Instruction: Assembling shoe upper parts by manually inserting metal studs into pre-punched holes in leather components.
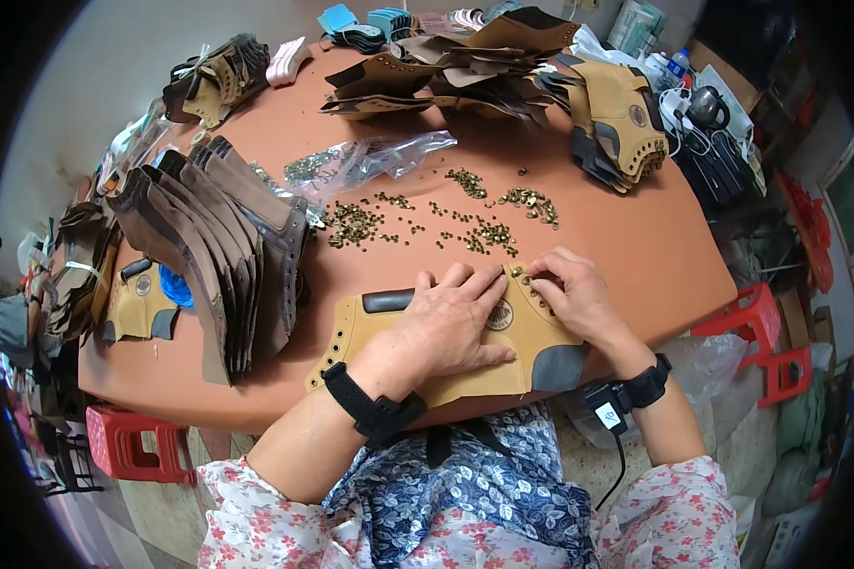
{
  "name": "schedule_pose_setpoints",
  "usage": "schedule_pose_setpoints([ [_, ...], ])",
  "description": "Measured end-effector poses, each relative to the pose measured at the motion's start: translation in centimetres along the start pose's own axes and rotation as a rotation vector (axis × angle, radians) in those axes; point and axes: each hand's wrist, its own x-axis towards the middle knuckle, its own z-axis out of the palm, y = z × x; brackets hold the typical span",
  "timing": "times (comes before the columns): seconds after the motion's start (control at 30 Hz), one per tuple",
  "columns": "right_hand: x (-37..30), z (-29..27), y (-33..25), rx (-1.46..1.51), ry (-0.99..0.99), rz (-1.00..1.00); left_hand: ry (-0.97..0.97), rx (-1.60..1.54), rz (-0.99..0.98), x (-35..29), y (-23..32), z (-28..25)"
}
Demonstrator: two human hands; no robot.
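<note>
A tan shoe upper [474, 375] lies flat on the table in front of me, with dark patches, a round emblem and brass eyelets along its left edge. My left hand [446, 322] rests spread on it, fingers stretched toward its far edge. Thumb and fingers of my right hand [574, 294] are pinched at the upper's far right corner, beside a row of holes. A small brass fitting [517, 272] shows at the fingertips; its exact shape is hard to make out.
Loose brass fittings [489, 235] lie in small heaps beyond my hands, near a clear plastic bag [389, 161]. A stack of brown uppers [228, 256] stands at left. More brown pieces [446, 71] and tan uppers [626, 119] sit at the back. Red stools [138, 444] flank the table.
</note>
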Motion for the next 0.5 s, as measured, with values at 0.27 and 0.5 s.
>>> schedule_pose_setpoints([
  [0.27, 0.6, 1.3, -0.4, -0.054, 0.068, -0.076, 0.03, -0.003, 0.008, -0.1, -0.2, 0.3],
  [0.5, 1.6, 1.2, -1.0, -0.261, 0.003, -0.135, 0.03, 0.006, 0.008, -0.1, -0.1, 0.3],
])
